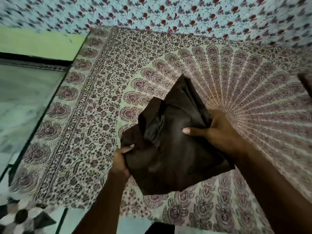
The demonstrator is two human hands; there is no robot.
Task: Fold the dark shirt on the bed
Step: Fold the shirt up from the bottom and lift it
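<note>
The dark shirt (170,149) is a bunched, partly folded brown-black bundle held up over the bed (101,98). My left hand (120,161) grips its lower left edge, thumb on top. My right hand (217,130) holds its right side, thumb pressed on the front of the cloth and fingers behind. A pointed corner of the shirt sticks up toward the middle of the bed. The underside of the bundle is hidden.
The bed carries a patterned sheet with a floral border and a fan-like mandala. A cloth with red flowers (168,12) covers the wall behind. The bed's left edge meets a pale floor (22,102). A dark object (306,81) shows at the right edge.
</note>
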